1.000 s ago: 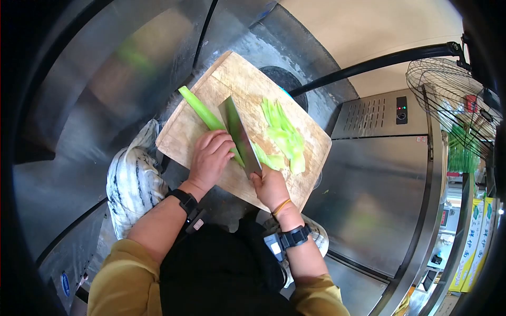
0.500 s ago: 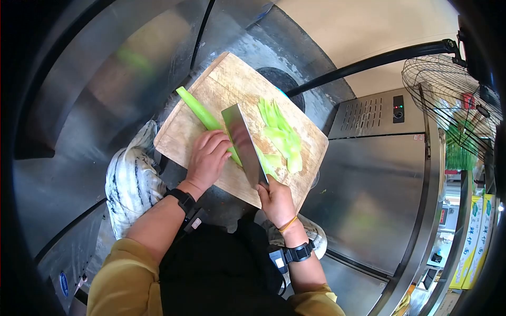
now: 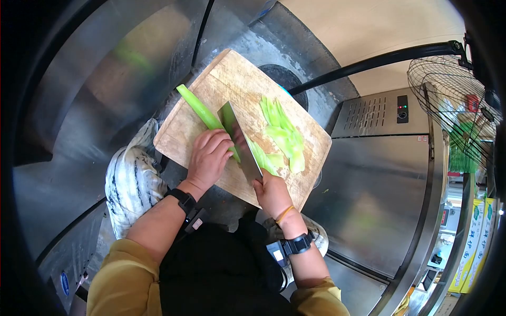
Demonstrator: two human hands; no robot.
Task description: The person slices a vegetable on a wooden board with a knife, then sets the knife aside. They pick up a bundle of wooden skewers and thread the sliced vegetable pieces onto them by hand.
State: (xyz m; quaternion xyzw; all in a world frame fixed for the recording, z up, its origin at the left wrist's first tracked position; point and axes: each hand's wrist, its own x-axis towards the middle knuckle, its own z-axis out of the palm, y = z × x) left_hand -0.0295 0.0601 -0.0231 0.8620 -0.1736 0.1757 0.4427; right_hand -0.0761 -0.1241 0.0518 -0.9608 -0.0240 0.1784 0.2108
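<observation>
My left hand point(image 3: 210, 157) presses its bent fingers down over a long pale-green vegetable stem point(image 3: 196, 105), whose far end reaches past the edge of the wooden cutting board point(image 3: 226, 73). Wrapped round the handle of a cleaver point(image 3: 241, 141) is my right hand point(image 3: 274, 194). The blade stands on edge right beside the stem and close to my left fingertips. Thin green slices point(image 3: 259, 156) lie along the blade's right side. Farther right on the board rests a loose pile of flat green slices point(image 3: 284, 134).
A steel refrigerator cabinet point(image 3: 369, 195) with a small control panel stands right of the board. A black pole point(image 3: 374, 63) runs toward a wire fan guard point(image 3: 448, 95) at upper right. Steel panels point(image 3: 105, 89) close in on the left. Yellow boxes point(image 3: 474, 242) show at far right.
The cleaver has shifted left against the stem, with my right hand moving the same way. More slices show on the blade's right side. My left hand stays nearly in place.
</observation>
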